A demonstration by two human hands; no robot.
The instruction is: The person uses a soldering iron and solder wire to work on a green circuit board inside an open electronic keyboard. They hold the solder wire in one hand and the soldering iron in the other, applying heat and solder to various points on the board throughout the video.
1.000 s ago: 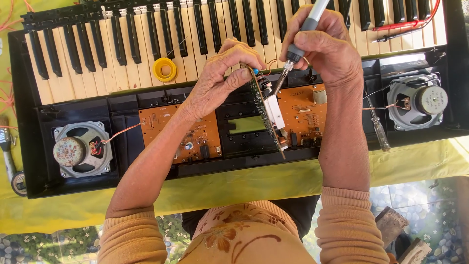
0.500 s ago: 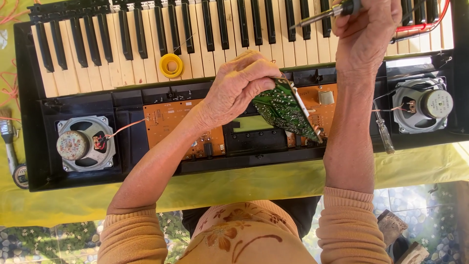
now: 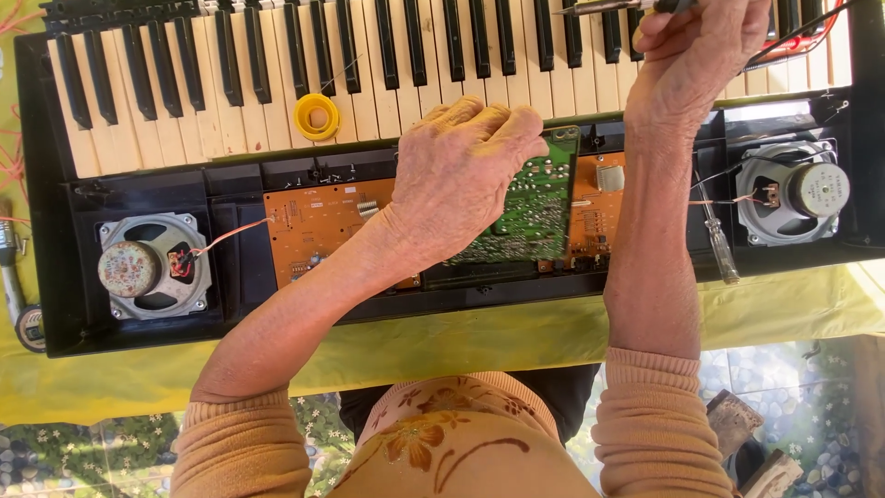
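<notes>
An opened black electronic keyboard [image 3: 55,277] lies across a yellow cloth, its inner boards bare. My left hand [image 3: 466,175] grips a green circuit board [image 3: 539,207] by its top edge and lays it nearly flat over the orange main board [image 3: 318,226]. My right hand [image 3: 696,55] is raised over the keys at the upper right and is closed on a soldering iron [image 3: 608,7], whose metal tip points left.
A round speaker [image 3: 147,267] sits at the left end of the case, another speaker [image 3: 797,194] at the right. A yellow solder spool [image 3: 317,116] rests on the keys. A screwdriver [image 3: 717,242] lies beside the right speaker. A tool [image 3: 14,295] lies on the cloth at far left.
My left hand has tipped the green board from standing on edge down to nearly flat. My right hand has lifted the soldering iron away from it, up over the keys.
</notes>
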